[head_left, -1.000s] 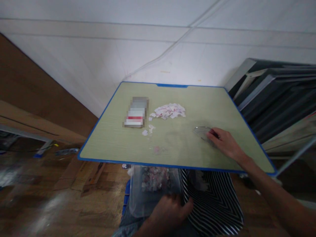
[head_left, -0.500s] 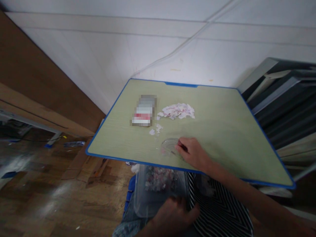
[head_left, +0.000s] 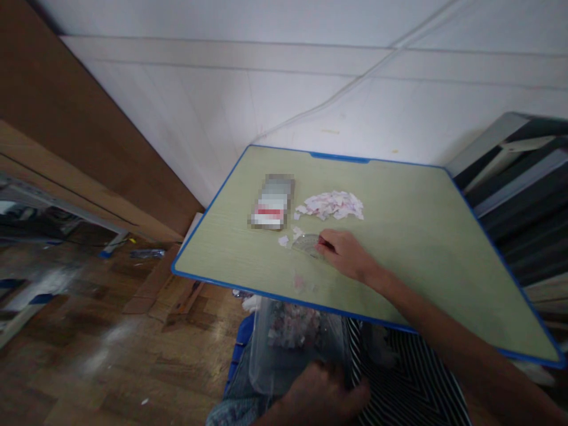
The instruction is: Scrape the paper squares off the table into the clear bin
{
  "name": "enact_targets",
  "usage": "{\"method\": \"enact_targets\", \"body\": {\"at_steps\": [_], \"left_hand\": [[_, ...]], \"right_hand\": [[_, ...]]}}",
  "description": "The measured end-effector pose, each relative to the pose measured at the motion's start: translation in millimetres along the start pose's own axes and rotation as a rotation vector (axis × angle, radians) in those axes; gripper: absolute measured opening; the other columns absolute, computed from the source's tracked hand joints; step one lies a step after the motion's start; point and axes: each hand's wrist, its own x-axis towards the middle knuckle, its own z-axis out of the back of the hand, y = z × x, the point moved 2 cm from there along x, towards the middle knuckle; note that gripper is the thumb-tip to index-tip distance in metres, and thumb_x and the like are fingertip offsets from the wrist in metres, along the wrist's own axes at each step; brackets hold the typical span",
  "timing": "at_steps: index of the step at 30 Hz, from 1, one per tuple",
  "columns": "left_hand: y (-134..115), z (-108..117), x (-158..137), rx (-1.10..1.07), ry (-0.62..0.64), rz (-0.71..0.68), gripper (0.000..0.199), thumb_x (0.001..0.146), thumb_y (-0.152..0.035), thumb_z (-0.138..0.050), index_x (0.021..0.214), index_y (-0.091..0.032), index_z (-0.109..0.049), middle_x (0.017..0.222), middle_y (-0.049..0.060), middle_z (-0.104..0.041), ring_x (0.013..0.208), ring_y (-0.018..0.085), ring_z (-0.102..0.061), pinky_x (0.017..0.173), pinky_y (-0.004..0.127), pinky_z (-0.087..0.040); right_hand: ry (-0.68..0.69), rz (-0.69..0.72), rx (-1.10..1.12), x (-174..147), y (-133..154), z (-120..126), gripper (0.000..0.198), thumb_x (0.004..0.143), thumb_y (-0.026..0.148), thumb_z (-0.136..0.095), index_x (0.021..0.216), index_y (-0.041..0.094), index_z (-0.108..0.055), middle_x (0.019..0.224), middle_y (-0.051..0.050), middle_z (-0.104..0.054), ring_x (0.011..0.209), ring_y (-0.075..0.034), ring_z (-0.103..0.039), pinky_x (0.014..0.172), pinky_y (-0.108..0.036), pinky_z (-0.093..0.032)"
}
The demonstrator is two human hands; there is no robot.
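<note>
Pinched in my right hand [head_left: 344, 251] is a clear half-round protractor [head_left: 306, 242], held over the pale green tabletop [head_left: 399, 236]. Beside its far left edge lie a few loose paper scraps [head_left: 284, 241]. A larger heap of torn whitish-pink paper pieces [head_left: 332, 205] sits farther back. Small blurred bits [head_left: 304, 284] are nearer the front edge. Below the table, my left hand [head_left: 326, 387] is closed, its fingers curled at the near side of a clear plastic bin [head_left: 261, 361] on my lap. Shredded scraps [head_left: 295, 325] fill part of the bin; my left fingertips are hidden.
A pixelated flat item [head_left: 271, 204] lies left of the heap. Blue edging [head_left: 213, 283] borders the table, which stands against a white wall [head_left: 199, 106]. Dark folded panels [head_left: 528, 177] lean at the right; cardboard [head_left: 186, 305] is on the floor at left.
My right hand has moved the protractor away from me, towards the loose scraps, leaving small bits behind near the front edge. My left hand stays by the bin. The view has shifted slightly left.
</note>
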Motion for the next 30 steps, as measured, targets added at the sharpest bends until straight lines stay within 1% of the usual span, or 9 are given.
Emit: {"method": "enact_targets", "body": {"at_steps": [3, 8, 10, 13, 16, 19, 25, 27, 30], "left_hand": [[0, -3, 1, 0.014, -0.025, -0.009, 0.031, 0.094, -0.025, -0.055, 0.12, -0.018, -0.04, 0.071, 0.0, -0.064, 0.055, 0.019, -0.063, 0.043, 0.026, -0.05], [1, -6, 0, 0.021, -0.045, -0.003, 0.031, 0.093, -0.026, -0.055, 0.119, -0.018, -0.04, 0.067, -0.002, -0.063, 0.053, 0.019, -0.062, 0.04, 0.025, -0.046], [0, -6, 0, 0.03, -0.054, -0.002, 0.032, 0.093, -0.027, -0.056, 0.119, -0.018, -0.04, 0.068, -0.002, -0.063, 0.053, 0.019, -0.062, 0.041, 0.025, -0.046], [0, -5, 0, 0.037, -0.05, 0.007, 0.034, 0.093, -0.029, -0.056, 0.12, -0.018, -0.04, 0.068, -0.001, -0.063, 0.054, 0.019, -0.062, 0.041, 0.025, -0.045], [0, -5, 0, 0.035, -0.029, 0.001, 0.033, 0.094, -0.029, -0.055, 0.121, -0.019, -0.039, 0.068, -0.001, -0.064, 0.055, 0.019, -0.062, 0.041, 0.025, -0.045], [0, -5, 1, 0.04, -0.017, -0.004, 0.031, 0.095, -0.028, -0.053, 0.121, -0.019, -0.039, 0.068, -0.001, -0.063, 0.053, 0.019, -0.062, 0.04, 0.024, -0.045], [0, -3, 1, -0.005, 0.022, 0.01, 0.03, 0.095, -0.026, -0.052, 0.121, -0.02, -0.039, 0.071, -0.001, -0.064, 0.058, 0.019, -0.063, 0.043, 0.024, -0.048], [0, -2, 1, -0.015, 0.042, 0.006, 0.03, 0.095, -0.025, -0.051, 0.122, -0.019, -0.038, 0.071, 0.0, -0.064, 0.059, 0.02, -0.064, 0.045, 0.025, -0.049], [-1, -1, 0, -0.015, 0.061, 0.008, 0.032, 0.096, -0.023, -0.051, 0.124, -0.018, -0.037, 0.074, 0.002, -0.065, 0.061, 0.02, -0.064, 0.046, 0.026, -0.05]], "right_hand": [[0.046, 0.038, -0.031, 4, 5, 3, 0.02, 0.084, 0.018, -0.048, 0.064, 0.018, -0.042, 0.066, -0.001, -0.052, 0.062, -0.012, -0.045, 0.061, -0.025, -0.029], [0.149, 0.199, -0.044, 2, 4, 8, 0.024, 0.083, 0.017, -0.05, 0.062, 0.019, -0.039, 0.063, 0.0, -0.05, 0.06, -0.011, -0.043, 0.059, -0.025, -0.027], [0.122, 0.214, -0.034, 4, 4, 8, 0.025, 0.084, 0.017, -0.05, 0.062, 0.019, -0.038, 0.062, 0.0, -0.049, 0.06, -0.011, -0.042, 0.059, -0.025, -0.027], [0.044, 0.19, -0.055, 10, 5, 7, 0.025, 0.085, 0.016, -0.047, 0.062, 0.019, -0.038, 0.065, 0.0, -0.05, 0.061, -0.012, -0.041, 0.06, -0.026, -0.026], [0.033, 0.216, -0.087, 16, 8, 3, 0.022, 0.086, 0.015, -0.047, 0.065, 0.018, -0.041, 0.069, -0.002, -0.053, 0.066, -0.013, -0.044, 0.064, -0.027, -0.028], [0.084, 0.282, -0.086, 13, 9, 2, 0.019, 0.087, 0.016, -0.047, 0.068, 0.018, -0.045, 0.072, -0.002, -0.056, 0.07, -0.014, -0.048, 0.068, -0.029, -0.03], [0.254, 0.42, -0.052, -5, 4, 6, 0.021, 0.09, 0.021, -0.044, 0.07, 0.018, -0.047, 0.074, -0.001, -0.057, 0.072, -0.013, -0.051, 0.077, -0.031, -0.032], [0.228, 0.385, -0.053, -6, 1, 7, 0.02, 0.09, 0.021, -0.045, 0.07, 0.018, -0.047, 0.073, -0.001, -0.057, 0.07, -0.013, -0.051, 0.076, -0.03, -0.032], [0.128, 0.24, -0.088, -3, -2, 7, 0.02, 0.086, 0.02, -0.047, 0.067, 0.018, -0.046, 0.069, -0.002, -0.056, 0.065, -0.013, -0.048, 0.068, -0.028, -0.031]]}}
